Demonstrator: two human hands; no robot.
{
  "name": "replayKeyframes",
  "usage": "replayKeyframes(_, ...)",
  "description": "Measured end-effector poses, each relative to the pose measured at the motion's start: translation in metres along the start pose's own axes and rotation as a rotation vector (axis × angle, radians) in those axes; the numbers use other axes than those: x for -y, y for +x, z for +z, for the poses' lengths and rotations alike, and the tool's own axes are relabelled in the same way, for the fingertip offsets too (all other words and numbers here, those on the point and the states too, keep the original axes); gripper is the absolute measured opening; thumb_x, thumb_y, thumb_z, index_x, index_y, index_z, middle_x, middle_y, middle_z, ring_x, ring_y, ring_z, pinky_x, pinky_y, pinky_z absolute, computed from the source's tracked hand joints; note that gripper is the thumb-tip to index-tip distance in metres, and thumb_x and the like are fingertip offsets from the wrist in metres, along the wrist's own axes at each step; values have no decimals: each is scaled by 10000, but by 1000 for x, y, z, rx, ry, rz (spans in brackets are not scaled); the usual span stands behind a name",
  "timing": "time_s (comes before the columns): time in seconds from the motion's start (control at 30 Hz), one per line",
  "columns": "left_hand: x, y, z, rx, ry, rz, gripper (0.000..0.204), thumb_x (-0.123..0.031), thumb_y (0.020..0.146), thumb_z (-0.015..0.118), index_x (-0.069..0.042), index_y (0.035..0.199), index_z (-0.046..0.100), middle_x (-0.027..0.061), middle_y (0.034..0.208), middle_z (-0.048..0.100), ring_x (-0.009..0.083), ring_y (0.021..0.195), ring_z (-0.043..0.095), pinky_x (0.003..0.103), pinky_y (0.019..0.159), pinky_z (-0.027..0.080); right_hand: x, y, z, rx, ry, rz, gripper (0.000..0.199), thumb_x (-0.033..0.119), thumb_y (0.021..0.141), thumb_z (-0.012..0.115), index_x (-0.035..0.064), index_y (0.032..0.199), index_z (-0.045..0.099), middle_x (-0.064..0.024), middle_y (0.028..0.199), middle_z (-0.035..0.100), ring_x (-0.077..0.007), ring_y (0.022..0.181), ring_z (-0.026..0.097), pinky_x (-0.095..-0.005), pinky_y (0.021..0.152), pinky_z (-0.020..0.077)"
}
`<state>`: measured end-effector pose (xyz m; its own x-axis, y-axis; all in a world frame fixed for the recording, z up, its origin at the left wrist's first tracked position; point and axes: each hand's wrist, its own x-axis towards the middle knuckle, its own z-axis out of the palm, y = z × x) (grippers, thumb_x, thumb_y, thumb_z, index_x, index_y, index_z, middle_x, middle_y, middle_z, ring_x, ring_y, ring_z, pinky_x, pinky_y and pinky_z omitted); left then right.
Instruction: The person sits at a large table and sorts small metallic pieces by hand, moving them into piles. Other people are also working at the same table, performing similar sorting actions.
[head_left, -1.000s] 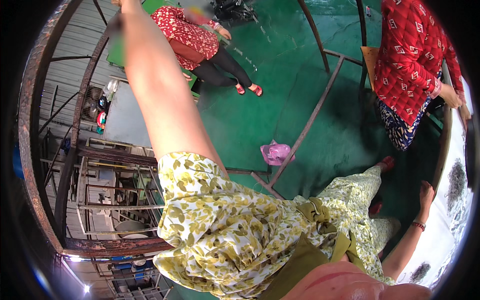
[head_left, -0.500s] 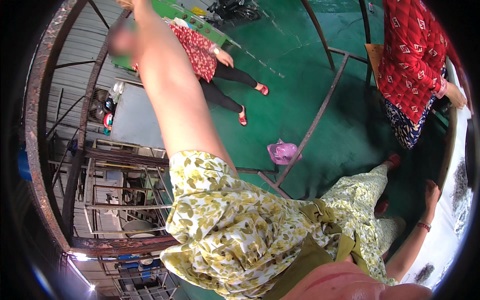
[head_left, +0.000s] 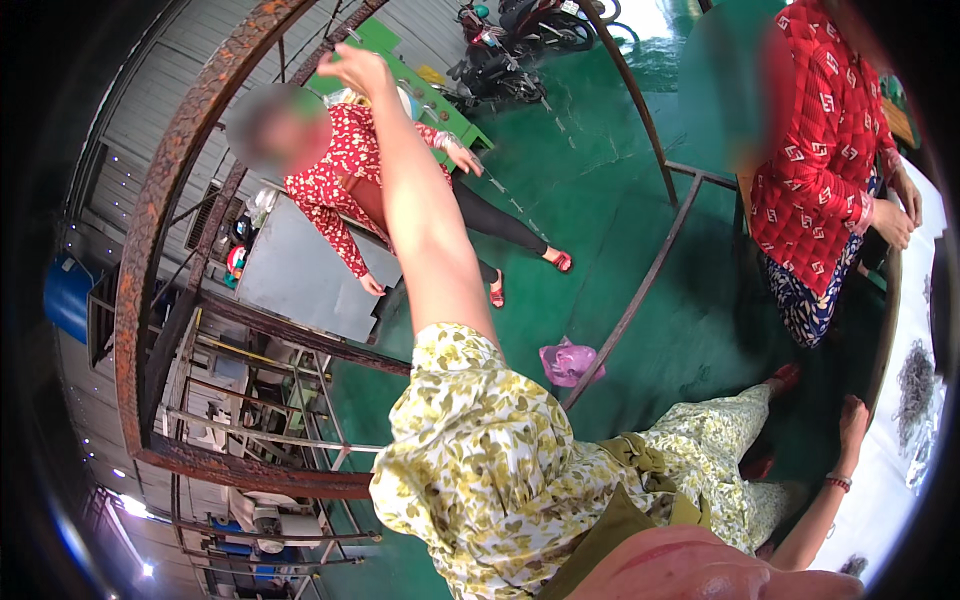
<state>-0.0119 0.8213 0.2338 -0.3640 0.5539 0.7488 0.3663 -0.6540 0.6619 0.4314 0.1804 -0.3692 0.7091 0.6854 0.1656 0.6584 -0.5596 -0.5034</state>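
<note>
My left arm reaches up across the picture. My left hand [head_left: 360, 72] has its fingers apart beside a rusty metal frame [head_left: 165, 225]; I see nothing held in it, and cannot tell whether it touches the bar. At the right, my right hand [head_left: 854, 420], with a bracelet at its wrist, is curled closed by the edge of a white-topped table [head_left: 870, 525]. Whatever its fingers may hold is hidden. A tuft of dark, hair-like strands [head_left: 915, 380] lies on the white top near this hand, and another dark tuft [head_left: 853, 565] lies lower down.
A person in red [head_left: 335, 150] stands beyond my left arm, by a grey metal table [head_left: 300, 265]. Another person [head_left: 815, 170] works at the white table. A pink plastic bag [head_left: 570, 362] lies on the green floor next to a metal bar [head_left: 640, 285]. Motorbikes [head_left: 500, 65] stand farther back.
The view has shifted, and my left hand now shows fully. My right hand has curled in at the table edge. The person at left has turned, and both arms now show.
</note>
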Motion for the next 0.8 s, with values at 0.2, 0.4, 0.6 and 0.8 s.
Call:
replayKeyframes(0.2,176,-188,-27,-238,-220,-404,238,-191,905,394,-27,1067,451,157,995,547,250,856,543,424,750,450,-7,4,-3,87,-44,-23,252,-34,793,566,-31,1043,596,-191,989,652,-323,922,633,-380,797,500)
replayKeyframes(0.4,272,-645,-100,220,320,-1292,200,-56,806,503,-41,997,559,136,1062,606,282,958,596,422,847,475,97,-1,-117,354,762,217,288,85,911,527,-16,1172,596,-103,1077,660,-242,972,629,-345,832,489)
replayKeyframes(0.6,67,-737,-40,1891,-246,-75,258,-204,792,626,-64,1010,620,153,990,636,312,954,608,413,813,477,-11,-66,-262,-102,66,250,473,329,966,466,55,1352,456,-149,1350,483,-257,1258,447,-368,1049,347)
replayKeyframes(0.8,12,-695,-49,1751,33,-239,414,-409,752,691,-11,792,585,176,806,636,354,820,626,441,704,487,-177,-111,-225,-230,-166,447,508,376,964,454,74,1372,432,-154,1385,444,-280,1281,419,-385,1063,325)
